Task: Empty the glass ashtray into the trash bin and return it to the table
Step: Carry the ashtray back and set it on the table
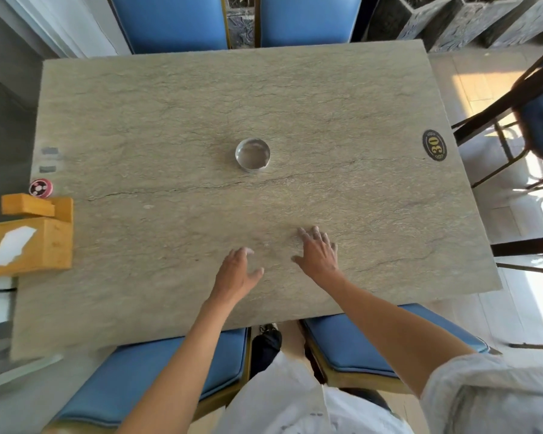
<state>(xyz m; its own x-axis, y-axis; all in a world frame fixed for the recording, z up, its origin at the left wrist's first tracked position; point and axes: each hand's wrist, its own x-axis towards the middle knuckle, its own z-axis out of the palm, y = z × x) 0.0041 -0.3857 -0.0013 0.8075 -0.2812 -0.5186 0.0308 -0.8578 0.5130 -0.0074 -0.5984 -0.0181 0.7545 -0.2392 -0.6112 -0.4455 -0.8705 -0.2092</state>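
The glass ashtray stood upright near the middle of the stone-patterned desk, well apart from both hands. It looked empty, though the clear glass and slight blur made that hard to confirm. The left hand hovered over the near part of the desk, its fingers loosely curled and spread, gripping nothing. The right hand lay just beside it, palm down, fingers splayed wide and holding nothing; whether it touched the surface could not be told. At the desk's left edge sat a wooden tissue box, with a small round red item beyond it. An oval number plate reading 30 sat near the right edge. Blue chairs flanked the desk.
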